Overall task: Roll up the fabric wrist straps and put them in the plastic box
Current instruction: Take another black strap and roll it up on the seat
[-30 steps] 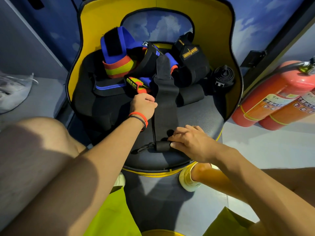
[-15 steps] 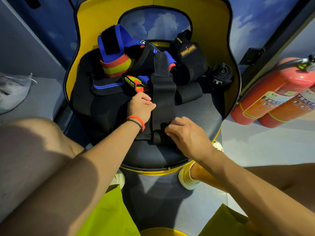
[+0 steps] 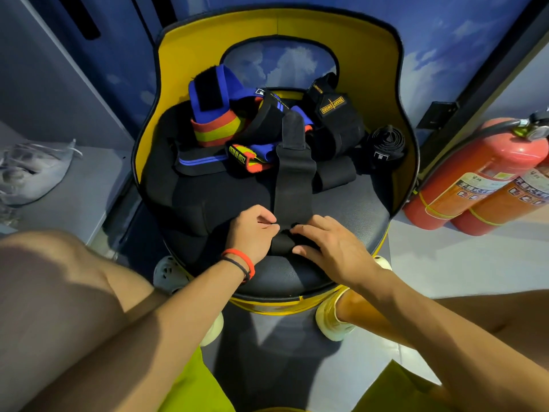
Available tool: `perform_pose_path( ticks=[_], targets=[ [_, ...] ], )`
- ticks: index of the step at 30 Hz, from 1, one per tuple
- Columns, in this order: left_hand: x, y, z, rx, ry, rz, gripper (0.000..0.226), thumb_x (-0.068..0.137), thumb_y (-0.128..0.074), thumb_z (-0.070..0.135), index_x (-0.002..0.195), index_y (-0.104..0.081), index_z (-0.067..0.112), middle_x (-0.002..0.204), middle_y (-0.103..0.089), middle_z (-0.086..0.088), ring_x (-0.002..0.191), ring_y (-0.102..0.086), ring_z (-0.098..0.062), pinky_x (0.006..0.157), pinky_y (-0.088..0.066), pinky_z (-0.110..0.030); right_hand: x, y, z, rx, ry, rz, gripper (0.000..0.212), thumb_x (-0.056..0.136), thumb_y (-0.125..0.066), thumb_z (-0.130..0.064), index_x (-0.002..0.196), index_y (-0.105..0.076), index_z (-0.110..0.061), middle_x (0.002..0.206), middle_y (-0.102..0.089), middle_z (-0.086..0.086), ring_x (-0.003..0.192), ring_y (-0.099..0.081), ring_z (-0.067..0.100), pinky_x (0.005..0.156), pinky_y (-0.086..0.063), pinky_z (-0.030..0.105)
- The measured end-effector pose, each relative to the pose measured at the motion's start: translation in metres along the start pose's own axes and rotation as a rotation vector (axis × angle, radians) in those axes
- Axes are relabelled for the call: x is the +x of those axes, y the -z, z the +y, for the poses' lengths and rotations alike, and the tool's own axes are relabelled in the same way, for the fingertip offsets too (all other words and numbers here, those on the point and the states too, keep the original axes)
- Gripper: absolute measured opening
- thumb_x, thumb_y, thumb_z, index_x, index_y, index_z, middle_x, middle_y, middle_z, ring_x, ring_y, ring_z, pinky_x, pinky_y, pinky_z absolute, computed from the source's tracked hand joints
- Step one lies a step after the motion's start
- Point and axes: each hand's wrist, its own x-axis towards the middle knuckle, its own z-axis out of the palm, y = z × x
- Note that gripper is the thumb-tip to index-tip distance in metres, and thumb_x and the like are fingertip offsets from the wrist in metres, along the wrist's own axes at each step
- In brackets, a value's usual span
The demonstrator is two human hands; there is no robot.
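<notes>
Left hand (image 3: 255, 233) pinches strap's (image 3: 294, 179) rolled end; right hand's (image 3: 334, 251) fingers curl over it. Best: roll tight, edges square, flat on seat (image 3: 356, 203). No box in sight.

The black strap (image 3: 294, 179) laid along the middle of the seat is matt woven cloth, and the blue strap (image 3: 226, 84) in the far pile carries a fuzzy black patch. The seat cushion (image 3: 350, 209) looks like dark, fine-grained leather with a faint sheen, set in a smooth yellow chair shell (image 3: 190, 55). On the right the fire extinguishers (image 3: 490, 156) are glossy red painted metal; on the left lies a crinkled clear plastic bag (image 3: 32, 171).
</notes>
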Motion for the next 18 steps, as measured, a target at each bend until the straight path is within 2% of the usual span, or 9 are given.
perform_pose_path(
  ticks=[4, 7, 9, 12, 14, 16, 18],
  targets=[
    [-0.011, 0.005, -0.007, 0.082, -0.155, -0.055, 0.006, 0.090, -0.070, 0.029, 0.091, -0.075, 0.024, 0.105, -0.063, 0.005, 0.095, -0.063, -0.010, 0.085, -0.051, -0.026, 0.003, 0.001, -0.002, 0.047, -0.081, 0.047, 0.036, 0.100, -0.057, -0.044, 0.122, -0.070, -0.018, 0.101, -0.062, 0.003, 0.093, -0.059, 0.025, 0.071, -0.041, 0.028],
    [-0.017, 0.010, -0.010, 0.130, -0.208, -0.119, 0.020, 0.085, -0.078, 0.031, 0.102, -0.075, 0.022, 0.113, -0.055, 0.007, 0.105, -0.057, -0.009, 0.093, -0.051, -0.031, 0.002, -0.002, -0.005, 0.071, -0.093, 0.091, 0.040, 0.099, -0.056, -0.045, 0.120, -0.074, -0.015, 0.101, -0.063, 0.004, 0.090, -0.062, 0.025, 0.072, -0.045, 0.027],
    [-0.021, 0.011, -0.010, 0.118, -0.211, -0.097, 0.022, 0.083, -0.080, 0.029, 0.103, -0.075, 0.020, 0.112, -0.053, 0.007, 0.106, -0.056, -0.011, 0.094, -0.051, -0.032, -0.001, -0.004, -0.008, 0.043, -0.115, 0.098, 0.042, 0.098, -0.059, -0.047, 0.123, -0.071, -0.016, 0.102, -0.063, 0.003, 0.091, -0.062, 0.024, 0.073, -0.051, 0.032],
    [-0.026, 0.007, -0.010, 0.103, -0.198, -0.037, 0.019, 0.083, -0.080, 0.026, 0.100, -0.074, 0.019, 0.113, -0.054, 0.005, 0.108, -0.056, -0.013, 0.096, -0.047, -0.028, -0.011, -0.004, -0.010, 0.039, -0.124, 0.085, 0.040, 0.092, -0.069, -0.044, 0.122, -0.062, -0.019, 0.103, -0.063, 0.000, 0.092, -0.059, 0.022, 0.074, -0.052, 0.035],
    [-0.027, 0.005, -0.010, 0.081, -0.178, -0.024, 0.020, 0.084, -0.080, 0.025, 0.102, -0.074, 0.018, 0.116, -0.057, 0.004, 0.108, -0.058, -0.013, 0.095, -0.046, -0.026, -0.019, -0.006, -0.010, 0.041, -0.107, 0.072, 0.043, 0.088, -0.077, -0.033, 0.124, -0.061, -0.018, 0.116, -0.060, 0.001, 0.100, -0.059, 0.022, 0.081, -0.055, 0.034],
    [-0.027, 0.004, -0.007, 0.071, -0.130, -0.028, 0.023, 0.085, -0.078, 0.024, 0.107, -0.074, 0.015, 0.118, -0.061, 0.001, 0.104, -0.058, -0.011, 0.089, -0.042, -0.021, -0.024, -0.011, -0.012, 0.070, -0.135, 0.152, 0.041, 0.087, -0.079, -0.020, 0.126, -0.064, -0.016, 0.125, -0.053, 0.003, 0.104, -0.060, 0.021, 0.085, -0.054, 0.028],
    [-0.027, 0.003, -0.002, 0.066, -0.084, -0.010, 0.027, 0.087, -0.075, 0.024, 0.112, -0.072, 0.015, 0.120, -0.062, 0.000, 0.102, -0.056, -0.009, 0.086, -0.038, -0.019, -0.022, -0.014, -0.016, 0.094, -0.171, 0.228, 0.039, 0.088, -0.077, -0.017, 0.127, -0.068, -0.015, 0.119, -0.055, 0.004, 0.100, -0.060, 0.022, 0.085, -0.053, 0.027]
  ],
)
